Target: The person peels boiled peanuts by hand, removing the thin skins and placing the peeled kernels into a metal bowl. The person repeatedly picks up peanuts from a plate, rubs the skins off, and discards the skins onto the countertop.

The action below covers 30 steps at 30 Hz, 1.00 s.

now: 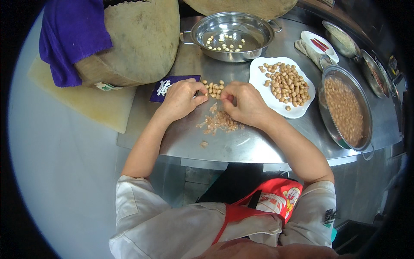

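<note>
Thumb and forefinger of my left hand [182,97] pinch a pale peanut [206,94]. My right hand [244,102] is curled at the right side of a small pile of skin-on peanuts [214,88] on the steel worktop; whether its fingertips hold anything is hidden. Loose peanut skins [221,122] are scattered on the metal just below both hands. A white scalloped plate [257,76] beside my right hand bears many brown peanuts [289,84]. Beyond the hands, peeled peanuts [226,48] lie in a two-handled stainless steel pan [233,56].
On the right, a steel pan [368,136] holds peanuts in liquid. Behind it are a folded cloth [312,53], a white plate [309,35] with red strips, and more metal bowls [343,39]. Round wooden chopping block [142,39], purple towel [74,32] and yellowish board [97,103] occupy the left.
</note>
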{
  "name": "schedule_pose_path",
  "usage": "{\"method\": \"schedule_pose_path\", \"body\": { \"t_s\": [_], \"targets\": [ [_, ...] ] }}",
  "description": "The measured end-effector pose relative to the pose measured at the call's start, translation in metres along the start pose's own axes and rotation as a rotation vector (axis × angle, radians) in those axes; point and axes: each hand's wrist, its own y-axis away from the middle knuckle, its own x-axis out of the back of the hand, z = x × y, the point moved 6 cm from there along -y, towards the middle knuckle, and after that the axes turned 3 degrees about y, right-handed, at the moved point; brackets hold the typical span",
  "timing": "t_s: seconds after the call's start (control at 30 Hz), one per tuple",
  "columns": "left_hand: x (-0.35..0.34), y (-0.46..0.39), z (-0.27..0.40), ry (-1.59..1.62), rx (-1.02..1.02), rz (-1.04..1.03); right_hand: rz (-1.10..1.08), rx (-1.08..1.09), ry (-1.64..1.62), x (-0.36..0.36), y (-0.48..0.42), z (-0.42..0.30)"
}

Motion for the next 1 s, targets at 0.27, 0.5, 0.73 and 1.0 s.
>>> {"method": "schedule_pose_path", "body": {
  "t_s": [0.27, 0.5, 0.73, 1.0],
  "targets": [
    [-0.021, -0.003, 0.000, 1.103, 0.231, -0.169, 0.044, -0.151, -0.356, -0.005, 0.002, 0.014],
    [-0.021, 0.001, 0.022, 0.675, 0.017, 0.142, -0.009, -0.385, -0.593, -0.008, 0.003, 0.020],
    [-0.004, 0.005, 0.041, 0.450, -0.177, 0.293, -0.019, -0.429, -0.646, -0.009, 0.003, 0.023],
    [-0.008, 0.005, 0.036, 0.507, -0.198, 0.321, 0.010, -0.381, -0.724, -0.011, 0.002, 0.025]
  ]
}}
